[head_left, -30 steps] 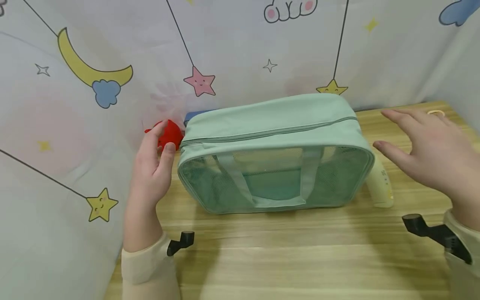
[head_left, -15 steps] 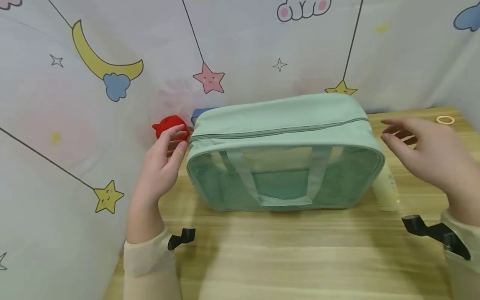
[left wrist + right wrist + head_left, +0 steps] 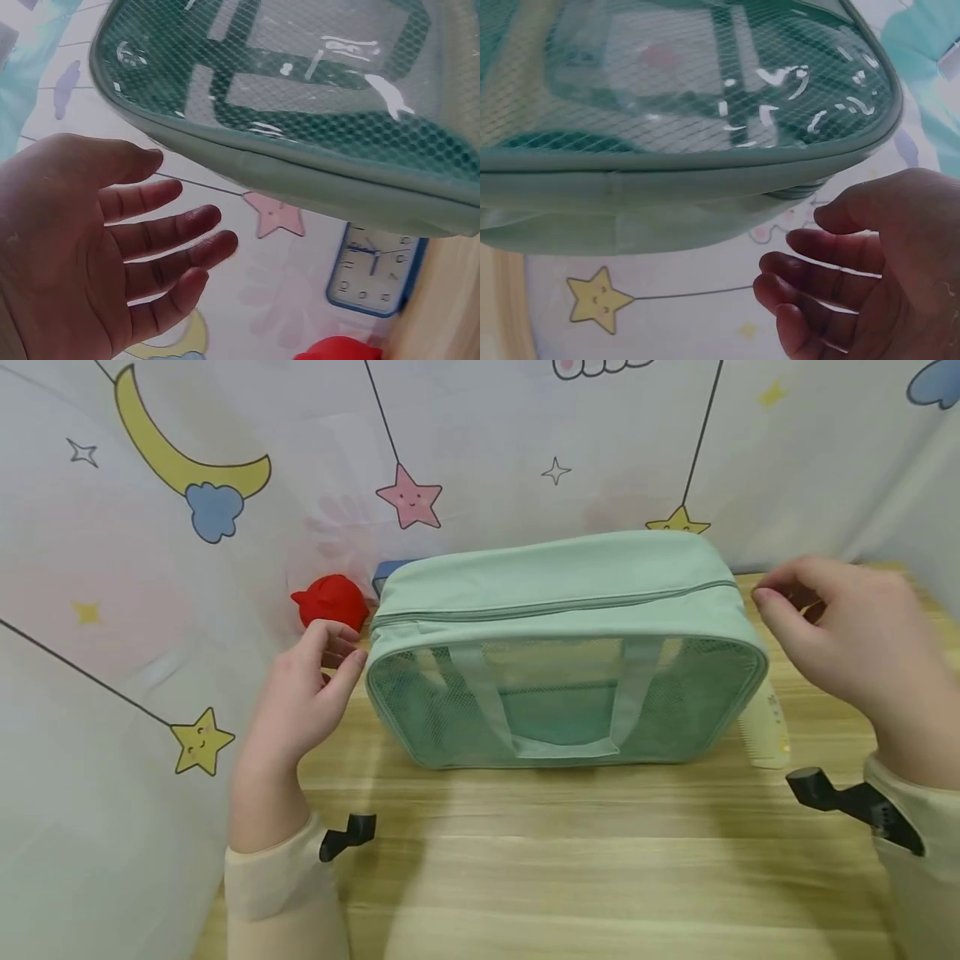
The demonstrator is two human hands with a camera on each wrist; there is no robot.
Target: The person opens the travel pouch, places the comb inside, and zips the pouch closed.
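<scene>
Left hand, right hand loosely curled beside green bag.

Mint-green bag, upright and zipped

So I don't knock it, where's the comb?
On the head view's right, the comb lies on the table, partly hidden by the right end of the green bag.
</scene>
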